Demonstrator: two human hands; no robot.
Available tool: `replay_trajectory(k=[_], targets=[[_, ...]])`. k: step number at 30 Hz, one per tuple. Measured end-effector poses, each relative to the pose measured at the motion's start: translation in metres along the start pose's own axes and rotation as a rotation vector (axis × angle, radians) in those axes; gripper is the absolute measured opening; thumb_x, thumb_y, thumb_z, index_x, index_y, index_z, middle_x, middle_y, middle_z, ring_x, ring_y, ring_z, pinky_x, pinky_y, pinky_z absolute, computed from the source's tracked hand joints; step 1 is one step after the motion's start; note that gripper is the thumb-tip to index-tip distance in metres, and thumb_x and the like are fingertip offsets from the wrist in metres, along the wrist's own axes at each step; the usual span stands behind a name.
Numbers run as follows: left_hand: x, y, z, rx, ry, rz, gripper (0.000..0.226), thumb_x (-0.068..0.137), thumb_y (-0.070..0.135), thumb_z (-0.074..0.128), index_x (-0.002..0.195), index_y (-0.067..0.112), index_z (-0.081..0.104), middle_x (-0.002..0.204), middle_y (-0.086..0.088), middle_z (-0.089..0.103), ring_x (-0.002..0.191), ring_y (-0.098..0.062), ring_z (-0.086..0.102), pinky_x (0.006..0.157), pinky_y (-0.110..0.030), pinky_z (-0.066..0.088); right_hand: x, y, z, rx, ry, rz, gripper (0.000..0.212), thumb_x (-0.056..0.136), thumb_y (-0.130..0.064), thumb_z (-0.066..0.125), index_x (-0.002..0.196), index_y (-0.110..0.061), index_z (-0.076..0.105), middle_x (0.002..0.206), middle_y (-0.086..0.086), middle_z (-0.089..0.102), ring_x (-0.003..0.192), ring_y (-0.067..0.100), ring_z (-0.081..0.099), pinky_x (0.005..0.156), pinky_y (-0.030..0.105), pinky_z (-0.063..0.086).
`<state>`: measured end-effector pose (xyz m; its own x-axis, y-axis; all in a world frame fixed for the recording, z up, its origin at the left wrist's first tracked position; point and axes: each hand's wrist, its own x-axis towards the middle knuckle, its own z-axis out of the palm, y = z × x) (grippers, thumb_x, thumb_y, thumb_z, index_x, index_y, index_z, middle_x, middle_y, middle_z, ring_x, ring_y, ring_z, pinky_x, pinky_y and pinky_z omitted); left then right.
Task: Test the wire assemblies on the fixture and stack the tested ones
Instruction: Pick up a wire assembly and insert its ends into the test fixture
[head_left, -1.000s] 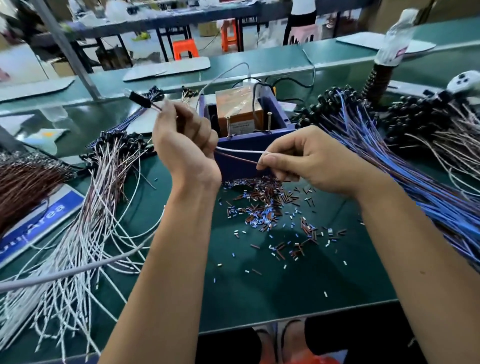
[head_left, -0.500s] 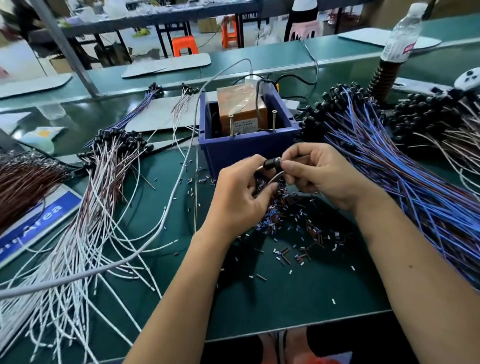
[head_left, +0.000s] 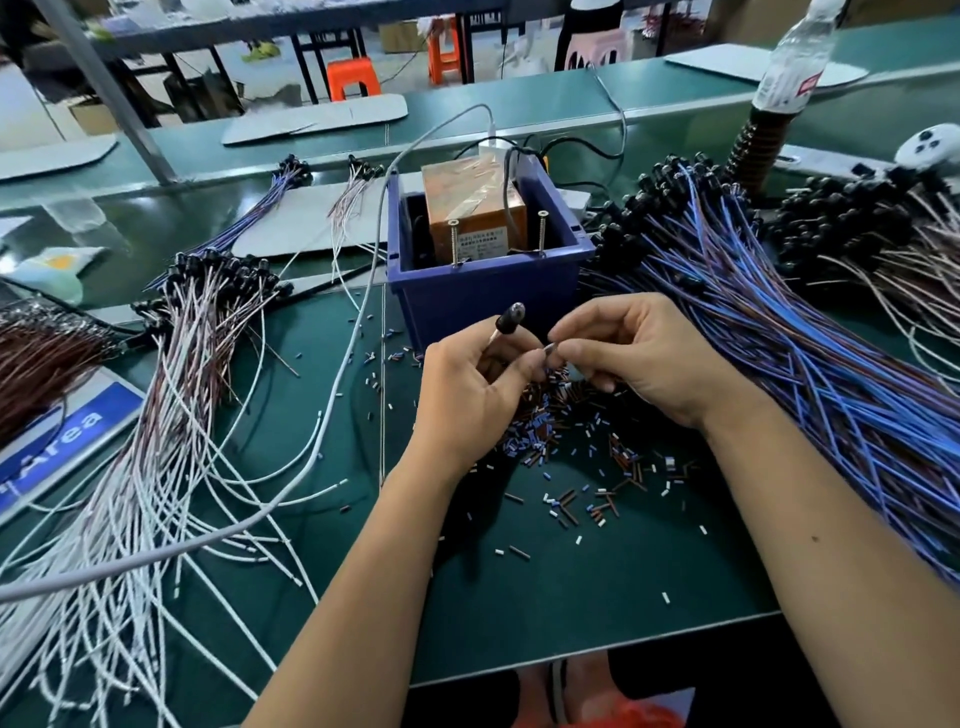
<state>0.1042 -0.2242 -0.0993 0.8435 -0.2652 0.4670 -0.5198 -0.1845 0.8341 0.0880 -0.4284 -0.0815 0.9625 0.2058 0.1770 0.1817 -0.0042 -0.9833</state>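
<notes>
Black-capped wire assembly (head_left: 510, 318) pinched by left hand (head_left: 475, 387); right hand (head_left: 636, 353) pinches its mostly hidden wire end.

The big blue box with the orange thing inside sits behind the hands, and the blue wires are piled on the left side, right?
Not quite. The head view shows the blue wires piled on the right side. The blue box with the orange block does sit behind the hands.

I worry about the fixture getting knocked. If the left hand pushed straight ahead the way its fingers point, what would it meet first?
Probably the front wall of the blue bin, just beyond the left hand; depth is unclear.
</notes>
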Motion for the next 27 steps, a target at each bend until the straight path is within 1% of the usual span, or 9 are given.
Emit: replay_trajectory(k=[4, 8, 10, 12, 14, 18, 22, 23, 27], targets=[[-0.0018, 0.0005, 0.0006, -0.034, -0.022, -0.072, 0.009, 0.084, 0.018, 0.080, 0.088, 0.021, 0.073, 0.075, 0.002, 0.074, 0.068, -0.015, 0.071, 0.065, -0.032, 0.058, 0.0022, 0.0024, 0.0020, -0.118, 0.061, -0.024, 0.007, 0.090, -0.011, 0.077, 0.096, -0.009, 0.077, 0.070, 0.003, 0.072, 0.057, 0.012, 0.059, 0.045, 0.020, 0.045], [-0.0027, -0.0024, 0.0009, 0.002, -0.019, -0.076, 0.016, 0.082, 0.013, 0.085, 0.085, 0.022, 0.071, 0.075, 0.003, 0.073, 0.065, -0.012, 0.067, 0.061, -0.025, 0.052, 0.0012, 0.0017, 0.0012, -0.175, 0.080, -0.045, 0.003, 0.090, -0.014, 0.079, 0.093, -0.014, 0.078, 0.059, 0.005, 0.063, 0.051, 0.011, 0.054, 0.044, 0.016, 0.040], [-0.0042, -0.0032, 0.0021, 0.078, -0.020, -0.033, 0.016, 0.082, 0.012, 0.085, 0.086, 0.016, 0.070, 0.071, 0.014, 0.067, 0.057, -0.004, 0.055, 0.057, -0.017, 0.043, 0.0006, 0.0003, 0.0016, -0.186, 0.079, -0.061, 0.001, 0.091, -0.011, 0.078, 0.092, -0.012, 0.078, 0.057, 0.000, 0.061, 0.049, 0.008, 0.052, 0.048, 0.013, 0.040], [-0.0054, -0.0015, 0.0025, 0.176, -0.018, 0.035, 0.018, 0.082, 0.014, 0.085, 0.085, 0.011, 0.068, 0.065, 0.022, 0.057, 0.051, -0.003, 0.044, 0.054, -0.013, 0.033, 0.0004, -0.0008, 0.0030, -0.217, 0.093, -0.067, 0.008, 0.092, -0.010, 0.077, 0.088, -0.016, 0.077, 0.056, -0.005, 0.061, 0.048, 0.008, 0.052, 0.050, 0.013, 0.041], [-0.0043, 0.0009, 0.0012, 0.266, 0.007, 0.111, 0.021, 0.082, 0.015, 0.085, 0.081, 0.011, 0.065, 0.063, 0.019, 0.051, 0.052, -0.003, 0.040, 0.053, -0.014, 0.029, 0.0003, -0.0016, 0.0040, -0.241, 0.109, -0.062, 0.009, 0.093, -0.010, 0.076, 0.087, -0.017, 0.076, 0.054, -0.007, 0.061, 0.047, 0.007, 0.052, 0.049, 0.014, 0.041], [-0.0009, 0.0021, 0.0004, 0.377, 0.084, 0.171, 0.021, 0.085, 0.013, 0.083, 0.075, 0.010, 0.064, 0.066, 0.008, 0.050, 0.059, -0.004, 0.040, 0.055, -0.022, 0.032, -0.0005, -0.0037, 0.0052, -0.240, 0.114, -0.046, 0.004, 0.094, -0.013, 0.076, 0.090, -0.010, 0.075, 0.053, -0.004, 0.059, 0.046, 0.008, 0.050, 0.049, 0.014, 0.040], [-0.0014, -0.0004, 0.0004, 0.347, 0.098, 0.140, 0.016, 0.088, 0.013, 0.080, 0.078, 0.006, 0.070, 0.066, 0.000, 0.061, 0.060, -0.018, 0.052, 0.055, -0.035, 0.042, -0.0008, -0.0044, 0.0048, -0.235, 0.137, -0.059, 0.005, 0.094, -0.016, 0.077, 0.090, -0.013, 0.076, 0.053, 0.000, 0.058, 0.046, 0.011, 0.051, 0.048, 0.017, 0.041], [-0.0017, -0.0009, 0.0003, 0.325, 0.096, 0.126, 0.014, 0.088, 0.012, 0.080, 0.079, 0.006, 0.072, 0.066, -0.001, 0.063, 0.059, -0.017, 0.052, 0.056, -0.035, 0.043, -0.0008, -0.0038, 0.0044, -0.239, 0.141, -0.060, 0.006, 0.094, -0.016, 0.077, 0.090, -0.013, 0.076, 0.053, -0.001, 0.058, 0.046, 0.011, 0.051, 0.048, 0.017, 0.041], [-0.0022, -0.0029, -0.0006, 0.227, 0.094, 0.045, 0.009, 0.085, 0.010, 0.082, 0.080, 0.008, 0.075, 0.061, 0.013, 0.057, 0.053, -0.003, 0.048, 0.054, -0.014, 0.033, -0.0019, -0.0030, 0.0052, -0.237, 0.126, -0.054, 0.006, 0.094, -0.016, 0.077, 0.091, -0.011, 0.075, 0.052, -0.003, 0.060, 0.043, 0.006, 0.051, 0.044, 0.013, 0.038]])
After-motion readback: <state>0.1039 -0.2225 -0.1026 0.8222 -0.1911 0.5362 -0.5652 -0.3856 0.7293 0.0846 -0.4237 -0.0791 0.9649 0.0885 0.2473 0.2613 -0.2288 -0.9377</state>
